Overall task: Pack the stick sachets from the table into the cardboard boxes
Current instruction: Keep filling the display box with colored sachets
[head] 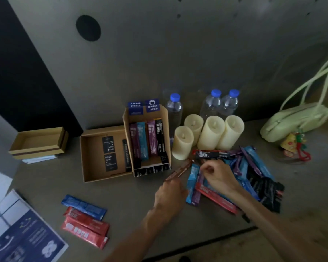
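One brown sachet (180, 170), left hand (169, 193) gripping, points diagonally toward candles (212, 132).

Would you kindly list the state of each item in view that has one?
Tall cardboard box: open, partly filled with sachets.
Flat cardboard box: open.
Brown stick sachet: held by left hand.
Right hand: fingers curled on loose sachet pile; grip unclear.
Three clear plastic bottles: capped.
Four cream pillar candles: upright, unlit.

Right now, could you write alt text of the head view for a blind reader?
The left hand holds a brown sachet while the right hand reaches into a sachet pile, beside a cardboard box holding sachets.
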The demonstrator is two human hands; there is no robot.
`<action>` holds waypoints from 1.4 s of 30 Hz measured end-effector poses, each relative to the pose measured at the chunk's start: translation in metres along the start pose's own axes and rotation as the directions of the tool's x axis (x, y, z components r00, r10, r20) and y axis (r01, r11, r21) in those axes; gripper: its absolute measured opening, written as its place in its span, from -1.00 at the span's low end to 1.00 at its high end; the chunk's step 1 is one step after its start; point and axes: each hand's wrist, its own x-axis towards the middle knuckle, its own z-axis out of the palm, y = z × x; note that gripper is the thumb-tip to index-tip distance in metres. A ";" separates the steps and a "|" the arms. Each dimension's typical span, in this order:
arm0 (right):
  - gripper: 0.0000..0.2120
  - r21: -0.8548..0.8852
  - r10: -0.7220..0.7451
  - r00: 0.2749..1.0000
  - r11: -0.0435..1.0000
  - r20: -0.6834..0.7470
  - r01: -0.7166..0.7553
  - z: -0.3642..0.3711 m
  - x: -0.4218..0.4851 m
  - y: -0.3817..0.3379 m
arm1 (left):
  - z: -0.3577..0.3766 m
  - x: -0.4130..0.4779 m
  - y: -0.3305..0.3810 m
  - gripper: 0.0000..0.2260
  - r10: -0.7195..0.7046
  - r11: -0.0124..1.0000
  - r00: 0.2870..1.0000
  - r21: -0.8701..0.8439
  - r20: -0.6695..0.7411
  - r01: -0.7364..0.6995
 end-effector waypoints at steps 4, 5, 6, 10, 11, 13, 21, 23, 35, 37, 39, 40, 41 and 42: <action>-0.81 -0.024 0.088 0.995 0.996 0.054 -0.086 0.008 0.008 0.013 | 0.024 0.002 0.017 -0.67 -0.094 0.993 0.996 0.070 0.001 0.094; -0.81 -0.017 0.104 0.992 0.994 0.068 -0.103 0.012 0.010 0.016 | 0.027 0.003 0.019 -0.66 -0.114 0.991 0.994 0.070 -0.006 0.114; -0.82 -0.012 0.112 0.991 0.994 0.077 -0.112 0.015 0.012 0.017 | 0.028 0.004 0.019 -0.66 -0.127 0.990 0.992 0.065 -0.007 0.127; -0.83 0.042 0.167 0.980 0.984 0.104 -0.172 0.019 0.019 0.021 | 0.024 0.006 0.010 -0.77 -0.134 0.990 0.991 -0.036 0.005 0.134; -0.79 0.075 0.195 0.974 0.976 0.117 -0.205 0.017 0.020 0.021 | 0.022 0.004 0.006 -0.79 -0.134 0.987 0.991 -0.088 0.006 0.134; -0.74 0.176 0.247 0.959 0.947 0.140 -0.270 0.014 0.022 0.020 | 0.020 0.002 -0.005 -0.81 -0.112 0.977 0.994 -0.182 -0.007 0.109; -0.94 0.523 0.180 0.920 0.777 0.349 -0.350 -0.005 0.019 -0.004 | 0.013 -0.008 -0.020 -0.88 -0.030 0.932 0.996 -0.362 -0.084 -0.002; -0.96 0.561 0.153 0.915 0.749 0.372 -0.353 -0.008 0.019 -0.008 | 0.013 -0.010 -0.020 -0.88 -0.033 0.905 0.995 -0.425 -0.099 -0.012; -0.96 0.678 0.079 0.930 0.663 0.359 -0.318 -0.016 0.016 -0.024 | 0.008 -0.018 -0.027 -0.96 -0.054 0.857 0.990 -0.516 -0.129 -0.021; -0.96 0.688 0.084 0.936 0.657 0.341 -0.309 -0.015 0.017 -0.027 | 0.007 -0.018 -0.026 -0.95 -0.074 0.831 0.987 -0.556 -0.142 -0.018; -0.91 0.696 0.090 0.939 0.648 0.331 -0.308 -0.014 0.018 -0.030 | 0.007 -0.017 -0.025 -0.94 -0.093 0.799 0.984 -0.602 -0.150 -0.016; -0.90 0.697 0.090 0.939 0.647 0.331 -0.308 -0.014 0.019 -0.031 | 0.007 -0.017 -0.024 -0.94 -0.097 0.784 0.984 -0.620 -0.147 -0.015; -0.91 0.694 0.089 0.939 0.651 0.333 -0.308 -0.013 0.018 -0.032 | 0.007 -0.017 -0.024 -0.94 -0.098 0.772 0.986 -0.636 -0.137 -0.011; -0.91 0.690 0.086 0.938 0.656 0.335 -0.306 -0.013 0.018 -0.033 | 0.006 -0.017 -0.025 -0.94 -0.101 0.754 0.988 -0.657 -0.115 0.001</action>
